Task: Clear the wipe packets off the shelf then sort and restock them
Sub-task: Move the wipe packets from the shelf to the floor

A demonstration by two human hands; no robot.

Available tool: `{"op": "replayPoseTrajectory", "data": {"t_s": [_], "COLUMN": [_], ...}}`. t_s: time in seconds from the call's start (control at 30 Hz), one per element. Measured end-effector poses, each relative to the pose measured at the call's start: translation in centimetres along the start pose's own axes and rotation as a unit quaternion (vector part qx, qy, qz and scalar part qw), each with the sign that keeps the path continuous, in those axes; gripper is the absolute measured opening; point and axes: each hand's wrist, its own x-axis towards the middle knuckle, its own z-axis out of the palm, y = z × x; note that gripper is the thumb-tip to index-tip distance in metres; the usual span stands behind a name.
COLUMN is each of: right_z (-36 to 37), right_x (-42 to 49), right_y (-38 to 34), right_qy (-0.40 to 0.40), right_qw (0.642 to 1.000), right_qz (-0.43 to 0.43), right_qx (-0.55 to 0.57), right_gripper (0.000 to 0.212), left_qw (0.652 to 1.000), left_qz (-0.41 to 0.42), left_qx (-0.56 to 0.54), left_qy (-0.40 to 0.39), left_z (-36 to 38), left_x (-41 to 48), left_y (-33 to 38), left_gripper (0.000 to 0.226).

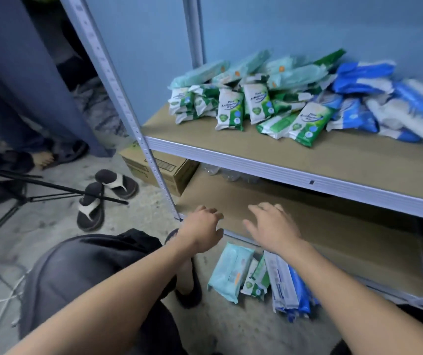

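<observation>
A heap of wipe packets lies on the upper shelf board (295, 155): teal packets (243, 70) at the back, green-and-white antibacterial packets (231, 111) in front, blue-and-white packets (389, 106) to the right. On the floor by the shelf's foot lie a teal packet (229, 271), a few green packets (255, 280) and blue packets (292, 288), side by side. My left hand (200, 230) hovers above the lower shelf's front edge with loosely curled fingers, holding nothing. My right hand (272, 226) is spread flat over the lower board (346, 226), empty.
A cardboard box (169, 172) stands under the shelf at the left. A pair of sandals (103, 198) and a black tripod leg (59, 190) lie on the concrete floor. The shelf's metal upright (128, 103) runs diagonally at the left. Another person's foot (42, 158) shows at far left.
</observation>
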Motion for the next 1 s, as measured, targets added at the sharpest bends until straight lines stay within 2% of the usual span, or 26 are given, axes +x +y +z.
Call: {"op": "replayPoseTrajectory", "data": {"t_s": [0.17,0.37,0.5,0.73,0.87,1.0], "right_z": [-7.9,-14.9,-16.6,-16.3,-15.4,-14.2], "right_x": [-0.3,1.2,4.0,8.4,9.2,9.4], "right_y": [-3.0,-3.6,-1.6,3.5,4.9,5.6], "right_qy": [0.093,0.186,0.205,0.197,0.187,0.231], "right_qw": [0.995,0.981,0.978,0.978,0.978,0.970], "right_qz": [-0.038,-0.054,-0.028,0.072,0.089,0.076], "right_qx": [0.018,0.024,0.017,-0.017,-0.011,-0.022], "right_gripper": [0.050,0.047,0.048,0.048,0.047,0.045], "left_qw": [0.992,0.969,0.966,0.969,0.968,0.959], "left_qz": [0.010,0.013,0.014,-0.007,-0.024,-0.046], "left_qx": [0.021,-0.011,-0.016,-0.040,-0.083,-0.116], "left_qy": [0.120,0.245,0.256,0.243,0.235,0.253], "left_z": [-7.7,-14.0,-16.1,-16.8,-16.6,-16.1], "left_x": [-1.1,0.3,3.1,9.0,12.1,14.2], "left_y": [-1.2,-1.8,-1.6,-0.9,-0.4,-0.2], "left_gripper": [0.045,0.038,0.042,0.051,0.059,0.059]}}
